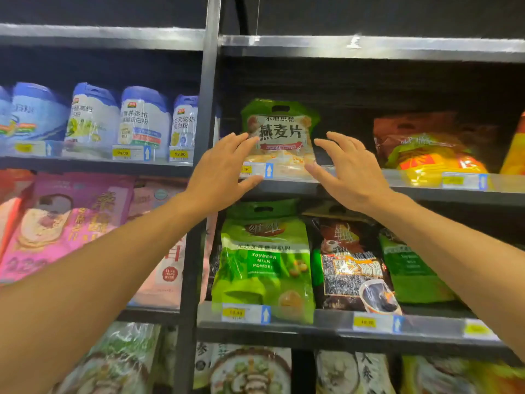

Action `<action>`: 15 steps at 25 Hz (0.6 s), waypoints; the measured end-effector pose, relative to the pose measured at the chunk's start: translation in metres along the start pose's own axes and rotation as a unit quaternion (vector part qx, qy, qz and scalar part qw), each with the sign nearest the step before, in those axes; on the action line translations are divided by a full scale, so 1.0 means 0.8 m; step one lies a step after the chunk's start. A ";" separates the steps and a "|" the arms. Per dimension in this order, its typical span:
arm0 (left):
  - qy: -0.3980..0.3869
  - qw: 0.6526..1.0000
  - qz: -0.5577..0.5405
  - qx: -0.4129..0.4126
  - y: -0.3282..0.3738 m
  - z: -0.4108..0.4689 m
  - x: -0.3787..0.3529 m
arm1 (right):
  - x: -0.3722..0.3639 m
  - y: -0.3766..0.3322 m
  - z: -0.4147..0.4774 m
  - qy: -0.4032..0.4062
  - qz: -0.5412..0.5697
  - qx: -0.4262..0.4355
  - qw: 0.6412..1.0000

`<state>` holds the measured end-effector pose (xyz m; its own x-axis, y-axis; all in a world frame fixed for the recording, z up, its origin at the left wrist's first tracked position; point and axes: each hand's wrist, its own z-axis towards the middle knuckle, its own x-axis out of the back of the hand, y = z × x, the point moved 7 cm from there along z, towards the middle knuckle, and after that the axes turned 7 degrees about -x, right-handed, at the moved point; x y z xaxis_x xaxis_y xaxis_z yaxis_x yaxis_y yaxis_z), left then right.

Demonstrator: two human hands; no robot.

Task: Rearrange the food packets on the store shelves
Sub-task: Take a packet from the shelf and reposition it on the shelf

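A green oat packet (279,132) with large Chinese lettering stands upright at the left end of the upper right shelf (420,191). My left hand (224,172) is spread at the packet's left side, fingertips at its edge and thumb under the shelf lip. My right hand (349,172) is spread at its right side, fingers apart, close to the packet. Neither hand grips it. One shelf below stand a green soybean milk powder packet (264,265) and a dark sesame packet (352,268).
A red and yellow packet (431,149) lies further right on the same shelf. White and blue tubs (142,120) fill the upper left shelf, pink packets (65,223) the one below. A dark upright post (208,109) splits the two bays. More packets (250,371) sit at the bottom.
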<state>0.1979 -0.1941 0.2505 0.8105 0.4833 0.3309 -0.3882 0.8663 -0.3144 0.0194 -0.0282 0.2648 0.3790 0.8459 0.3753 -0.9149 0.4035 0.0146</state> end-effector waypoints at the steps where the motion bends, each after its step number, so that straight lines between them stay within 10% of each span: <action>1: -0.006 1.000 -0.016 0.000 0.006 -0.019 0.001 | 0.002 -0.004 -0.021 -0.007 0.012 -0.002 1.000; 15: -0.147 0.884 -0.348 0.274 0.034 -0.208 -0.076 | -0.098 -0.021 -0.214 -0.256 0.149 -0.185 0.937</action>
<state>0.2111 -0.2213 0.0736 0.8186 -0.2494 0.5174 -0.0592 0.8594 0.5079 0.0290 -0.0416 0.0766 -0.0893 0.7007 0.7079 -0.8225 0.3490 -0.4492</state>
